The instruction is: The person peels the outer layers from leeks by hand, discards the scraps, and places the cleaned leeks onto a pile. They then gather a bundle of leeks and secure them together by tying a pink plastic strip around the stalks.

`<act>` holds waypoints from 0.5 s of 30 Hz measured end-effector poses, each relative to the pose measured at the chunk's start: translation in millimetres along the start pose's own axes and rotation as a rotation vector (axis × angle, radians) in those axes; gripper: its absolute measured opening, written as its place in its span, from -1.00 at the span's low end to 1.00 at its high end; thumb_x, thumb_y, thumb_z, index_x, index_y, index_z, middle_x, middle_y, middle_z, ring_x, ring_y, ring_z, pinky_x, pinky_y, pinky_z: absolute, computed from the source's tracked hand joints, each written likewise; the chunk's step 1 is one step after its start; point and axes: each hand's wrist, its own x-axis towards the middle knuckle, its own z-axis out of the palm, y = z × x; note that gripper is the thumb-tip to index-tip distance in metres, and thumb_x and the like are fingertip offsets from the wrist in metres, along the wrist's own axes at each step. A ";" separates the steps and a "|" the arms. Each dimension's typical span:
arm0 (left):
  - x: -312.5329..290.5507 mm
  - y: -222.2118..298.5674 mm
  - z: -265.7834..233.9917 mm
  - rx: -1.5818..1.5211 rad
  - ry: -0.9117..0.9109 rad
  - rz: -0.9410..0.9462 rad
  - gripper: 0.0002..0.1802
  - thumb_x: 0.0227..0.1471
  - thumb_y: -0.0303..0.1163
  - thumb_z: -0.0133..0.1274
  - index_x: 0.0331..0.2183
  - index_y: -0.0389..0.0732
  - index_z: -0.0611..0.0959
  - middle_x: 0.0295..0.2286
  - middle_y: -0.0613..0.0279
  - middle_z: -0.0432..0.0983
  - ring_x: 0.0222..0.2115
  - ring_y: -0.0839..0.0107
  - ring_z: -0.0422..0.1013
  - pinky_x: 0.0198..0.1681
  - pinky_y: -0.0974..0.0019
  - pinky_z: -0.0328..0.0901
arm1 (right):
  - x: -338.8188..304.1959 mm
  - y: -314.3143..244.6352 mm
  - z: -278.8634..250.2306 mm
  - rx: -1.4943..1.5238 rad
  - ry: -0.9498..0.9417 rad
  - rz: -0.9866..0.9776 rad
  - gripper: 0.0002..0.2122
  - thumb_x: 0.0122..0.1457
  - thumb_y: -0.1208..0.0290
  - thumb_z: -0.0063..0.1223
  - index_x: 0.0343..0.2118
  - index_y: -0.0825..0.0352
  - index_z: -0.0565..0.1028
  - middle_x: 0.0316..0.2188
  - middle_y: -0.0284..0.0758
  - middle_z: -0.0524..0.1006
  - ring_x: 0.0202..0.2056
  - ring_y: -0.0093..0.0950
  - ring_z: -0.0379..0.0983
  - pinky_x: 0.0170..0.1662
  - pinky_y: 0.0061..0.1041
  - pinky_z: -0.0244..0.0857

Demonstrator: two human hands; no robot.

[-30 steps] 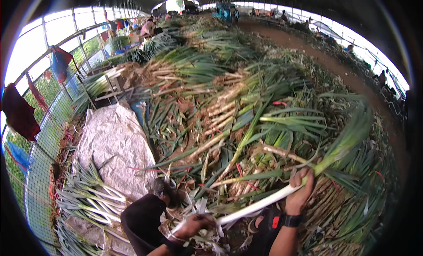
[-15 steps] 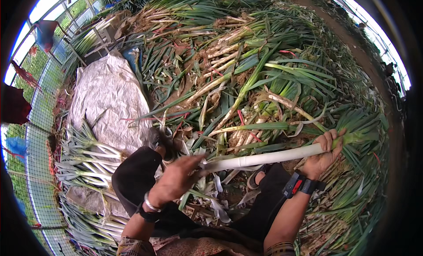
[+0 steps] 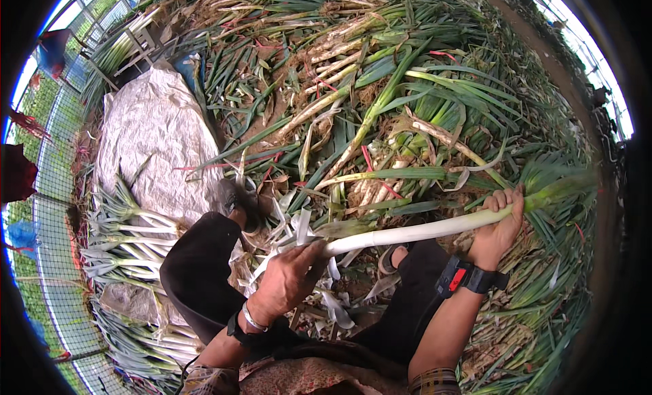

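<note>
A long white leek lies slantwise across the space before my knees, its green top out to the right. My right hand is wrapped round it where the white turns green. At the lower left end of the stalk, my left hand has its fingers closed on the leek and covers the tip. White strips of peel stick up just beyond my left hand. More pale peelings lie on the ground between my legs.
Heaped untrimmed leeks with dirty roots spread ahead and to the right. Cleaned white leeks lie in a row at left, beside a crumpled whitish sheet. Netting runs along the left edge. My bent knees frame the work.
My left hand, blurred and raised at the stalk's end before, has come down and closed on it. White peel strips now show beside it. My right hand keeps its grip as the green top swings.
</note>
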 end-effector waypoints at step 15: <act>-8.6 -5.9 -16.3 -0.286 -0.177 -0.195 -0.69 -0.13 -0.44 0.07 -0.25 -0.31 0.50 -0.54 0.05 0.47 -0.54 0.21 0.44 -0.49 0.29 0.29 | 0.2 -1.4 8.7 0.060 -0.055 -0.019 -0.69 0.14 0.47 -0.18 -0.04 0.36 0.22 -0.61 -0.49 0.13 -0.60 -0.69 0.05 -0.66 -0.74 0.04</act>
